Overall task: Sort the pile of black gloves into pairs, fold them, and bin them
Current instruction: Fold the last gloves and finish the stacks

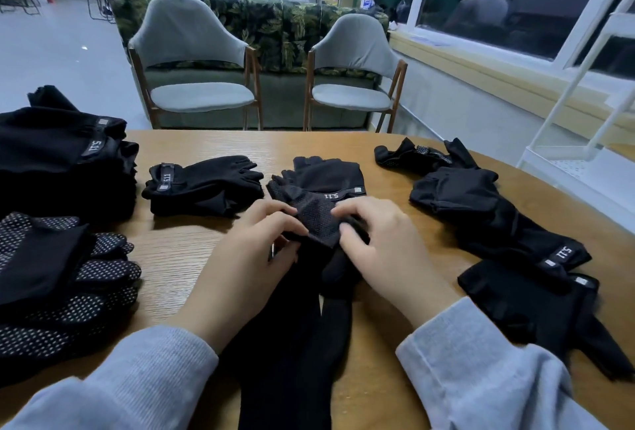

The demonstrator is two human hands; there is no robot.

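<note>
A black glove pair [319, 196] lies at the middle of the wooden table [192, 251], its long cuffs running toward me. My left hand [247, 261] and my right hand [385, 251] both pinch its dotted palm fabric, folded over near the fingers. A folded pair [202, 185] rests just to the left. A tall stack of gloves [58, 161] stands at the far left, with dotted-palm gloves [65, 292] in front of it. Loose gloves [481, 209] lie spread on the right.
Two grey chairs [196, 62] [357, 65] stand behind the table's far edge, before a leaf-patterned sofa [275, 20] where a person sits facing away. A white rack [584, 92] and windows fill the right side. No bin is in view.
</note>
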